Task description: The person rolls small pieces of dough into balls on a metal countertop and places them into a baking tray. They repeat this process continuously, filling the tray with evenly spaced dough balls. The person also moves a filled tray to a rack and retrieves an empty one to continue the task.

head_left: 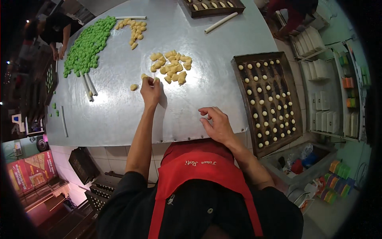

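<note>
My left hand reaches over the metal table with its fingers closed on a small yellow dough piece. Another dough piece shows at its fingertips; whether it is gripped or only touched I cannot tell. A single lump of dough lies just left of that hand. Beyond it, to the right, is a loose group of yellow dough pieces. Near the table's front edge hovers my right hand, fingers loosely bent and apart, with nothing visible in them.
A dark tray with rows of pale dough balls stands at the right. Green dough balls heap at the far left, beside white rods. Another white rod lies by a far tray. A person works at far left.
</note>
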Available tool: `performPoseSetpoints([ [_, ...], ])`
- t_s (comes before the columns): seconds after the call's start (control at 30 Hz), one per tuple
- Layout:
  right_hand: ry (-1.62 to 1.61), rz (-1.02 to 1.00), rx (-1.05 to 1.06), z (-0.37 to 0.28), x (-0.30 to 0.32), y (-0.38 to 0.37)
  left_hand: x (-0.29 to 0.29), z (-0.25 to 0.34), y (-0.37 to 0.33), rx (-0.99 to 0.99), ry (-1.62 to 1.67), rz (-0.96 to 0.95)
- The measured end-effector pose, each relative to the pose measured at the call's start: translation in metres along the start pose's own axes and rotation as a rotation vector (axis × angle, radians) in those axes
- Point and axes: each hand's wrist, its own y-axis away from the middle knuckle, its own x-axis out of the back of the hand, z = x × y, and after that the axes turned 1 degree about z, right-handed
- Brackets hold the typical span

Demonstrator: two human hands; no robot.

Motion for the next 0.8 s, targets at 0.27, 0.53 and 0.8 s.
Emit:
performPoseSetpoints([
  [0.27, -0.224, 0.091, -0.063, -0.028, -0.079, -0.053, 0.025, 0.049, 0.105, 0.346, 0.679, -0.570],
  [0.53, -0.532, 0.165, -0.345, -0.049, -0.098, -0.048, 0.028, 0.095, 0.114, 0.010, 0.202, -0.260],
  [0.8, -0.952, -0.704, -0.448, -0.003, -0.044, -0.034, 0.041, 0.044, 0.103, 0.040, -0.056, -0.353],
])
